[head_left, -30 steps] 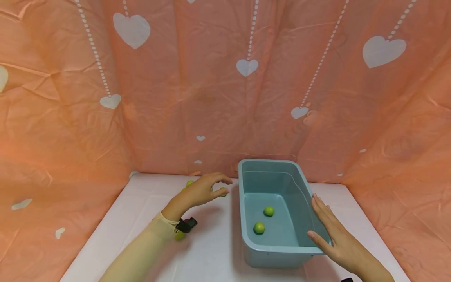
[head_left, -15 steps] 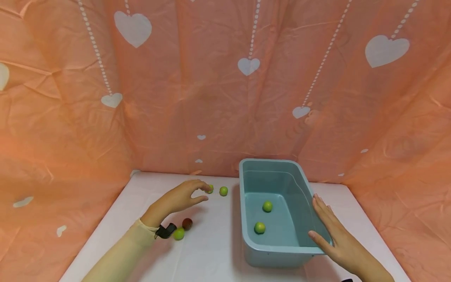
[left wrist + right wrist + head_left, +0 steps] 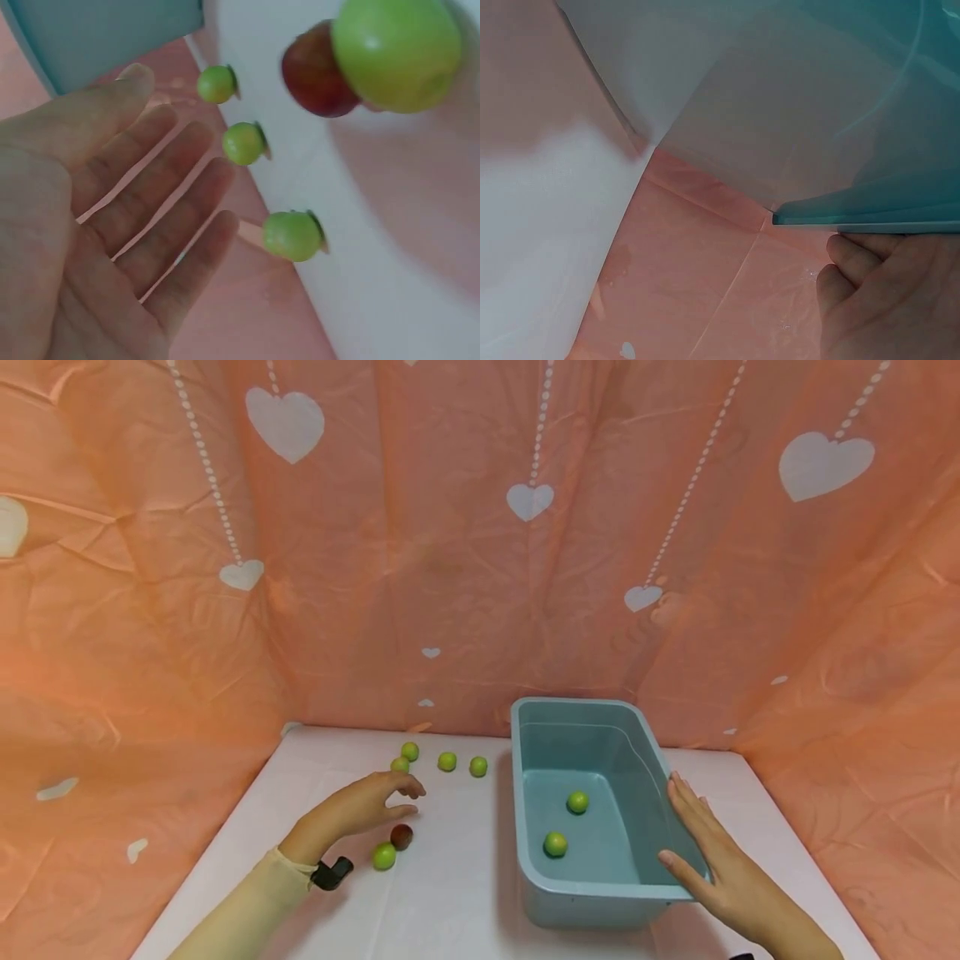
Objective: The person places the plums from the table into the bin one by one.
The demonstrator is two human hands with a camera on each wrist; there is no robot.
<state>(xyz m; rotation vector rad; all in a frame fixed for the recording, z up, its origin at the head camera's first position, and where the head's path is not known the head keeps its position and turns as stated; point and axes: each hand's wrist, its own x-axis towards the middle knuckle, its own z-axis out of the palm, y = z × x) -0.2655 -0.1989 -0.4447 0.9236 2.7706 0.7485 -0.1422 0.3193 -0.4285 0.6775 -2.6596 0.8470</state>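
My left hand (image 3: 372,802) hovers over the white table (image 3: 450,893), fingers relaxed and holding nothing. Just in front of it lie a dark red ball (image 3: 401,837) and a green ball (image 3: 384,857). Several more green balls (image 3: 447,762) sit in a loose row beyond the fingertips. In the left wrist view the left hand (image 3: 142,202) shows spread, straight fingers, with the red ball (image 3: 315,75) and green balls (image 3: 291,235) past them. My right hand (image 3: 701,847) lies flat against the right wall of the teal bin (image 3: 525,727). Two green balls (image 3: 577,802) lie inside the bin.
An orange cloth with white hearts (image 3: 525,502) hangs close behind and on both sides of the table. The bin (image 3: 840,112) fills the right wrist view, with my fingers (image 3: 885,300) under its rim. The table's near edge runs below my forearms.
My left hand has drawn back from beside the bin toward the left and nearer me, uncovering the row of green balls. The right hand has stayed on the bin.
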